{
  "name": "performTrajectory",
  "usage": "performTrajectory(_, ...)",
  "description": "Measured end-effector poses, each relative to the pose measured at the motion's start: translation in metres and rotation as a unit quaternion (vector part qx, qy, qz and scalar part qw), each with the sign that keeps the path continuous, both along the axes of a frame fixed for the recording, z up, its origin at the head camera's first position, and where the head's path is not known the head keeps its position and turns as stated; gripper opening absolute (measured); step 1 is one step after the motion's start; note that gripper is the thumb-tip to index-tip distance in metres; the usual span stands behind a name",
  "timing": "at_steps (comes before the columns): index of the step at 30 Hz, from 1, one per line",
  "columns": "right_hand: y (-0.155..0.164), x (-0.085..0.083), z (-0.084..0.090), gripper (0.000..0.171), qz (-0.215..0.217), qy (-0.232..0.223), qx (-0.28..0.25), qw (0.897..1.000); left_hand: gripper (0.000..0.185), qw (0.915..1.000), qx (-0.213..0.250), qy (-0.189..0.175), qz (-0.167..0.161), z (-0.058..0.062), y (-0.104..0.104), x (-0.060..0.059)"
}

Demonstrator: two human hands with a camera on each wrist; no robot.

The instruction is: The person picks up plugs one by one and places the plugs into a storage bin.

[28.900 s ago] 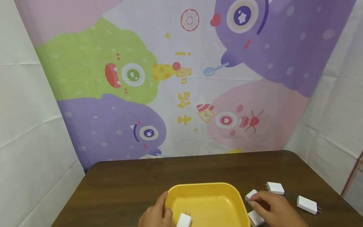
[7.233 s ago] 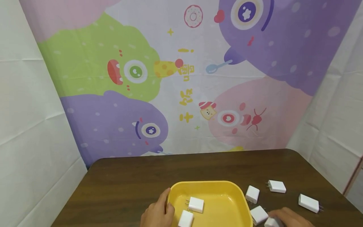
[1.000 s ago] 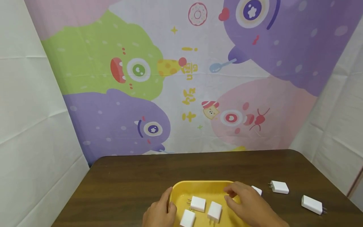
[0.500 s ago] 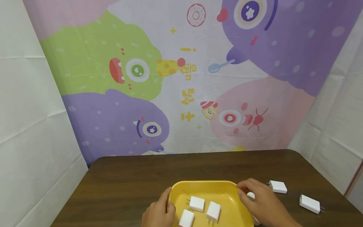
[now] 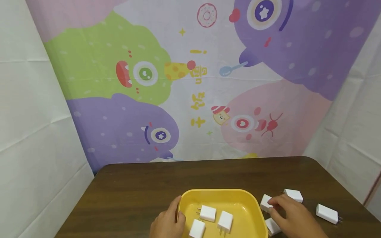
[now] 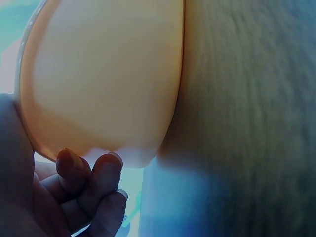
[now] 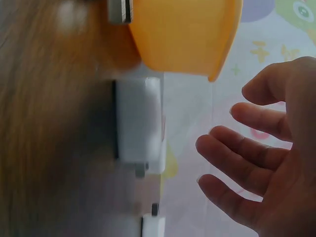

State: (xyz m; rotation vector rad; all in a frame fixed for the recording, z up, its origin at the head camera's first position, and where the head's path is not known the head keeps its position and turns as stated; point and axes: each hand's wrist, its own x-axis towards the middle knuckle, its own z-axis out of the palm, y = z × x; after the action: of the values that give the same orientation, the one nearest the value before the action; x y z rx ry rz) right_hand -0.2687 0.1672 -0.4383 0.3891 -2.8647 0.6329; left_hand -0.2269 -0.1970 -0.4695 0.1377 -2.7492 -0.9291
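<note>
Against the left side of the yellow tray [image 5: 218, 193], my left hand [image 5: 168, 220] grips the wall and rim; the left wrist view shows its curled fingers [image 6: 106, 177] touching the outside. Three white plug chargers with metal prongs lie in the tray, among them a charger [image 5: 225, 220] near the middle. My right hand [image 5: 293, 216] hovers over the table right of the tray, fingers apart and holding nothing in the right wrist view. Nearest its fingertips in the head view is a white charger [image 5: 266, 203]; another charger [image 5: 272, 226] lies partly hidden beneath the hand.
Two more chargers lie farther right, one charger [image 5: 293, 195] behind the right hand and one charger [image 5: 327, 214] near the table's right side. The dark wooden table [image 5: 143, 188] ends at a cartoon-printed cloth [image 5: 196, 138]; white cloths hang at both sides.
The tray held one charger in the oldest frame, two later, and three now. Over the last second my right hand has moved from above the tray rightward to the loose chargers. My left hand stays put.
</note>
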Motion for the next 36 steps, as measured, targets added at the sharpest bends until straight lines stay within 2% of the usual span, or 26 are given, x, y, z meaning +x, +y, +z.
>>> performTrajectory(4, 0.009, -0.001, -0.004, 0.017, 0.003, 0.009, 0.015, 1.000, 0.049, 1.0000, 0.005, -0.003, -0.003, 0.000, 0.000, 0.000)
performTrajectory(8, 0.019, -0.002, -0.005, 0.019, -0.001, -0.005, 0.021, 1.000, 0.048, 1.0000, 0.003, 0.000, -0.007, -0.001, 0.000, 0.000)
performTrajectory(13, 0.032, -0.003, -0.004, 0.023, -0.021, -0.027, 0.058, 0.998, 0.048, 0.9999, 0.001, 0.006, -0.008, -0.002, 0.000, -0.001)
performTrajectory(19, 0.054, -0.008, -0.006, 0.034, -0.026, -0.073, 0.117, 0.990, 0.048, 1.0000, 0.001, 0.004, -0.001, -0.002, 0.000, 0.000)
performTrajectory(23, 0.067, -0.012, -0.011, 0.044, -0.011, -0.111, 0.141, 0.984, 0.048, 1.0000, 0.001, -0.003, 0.002, -0.001, 0.001, 0.000)
performTrajectory(27, 0.076, -0.014, -0.015, 0.048, 0.009, -0.127, 0.152, 0.980, 0.048, 1.0000, 0.002, -0.007, 0.001, 0.000, 0.000, 0.000)
performTrajectory(33, 0.082, -0.014, -0.019, 0.056, -0.004, -0.169, 0.166, 0.971, 0.048, 1.0000, -0.004, 0.003, 0.002, -0.001, -0.001, -0.001)
performTrajectory(36, 0.085, -0.013, -0.022, 0.055, 0.003, -0.175, 0.159, 0.972, 0.048, 1.0000, -0.006, 0.006, 0.001, -0.002, 0.000, -0.001)
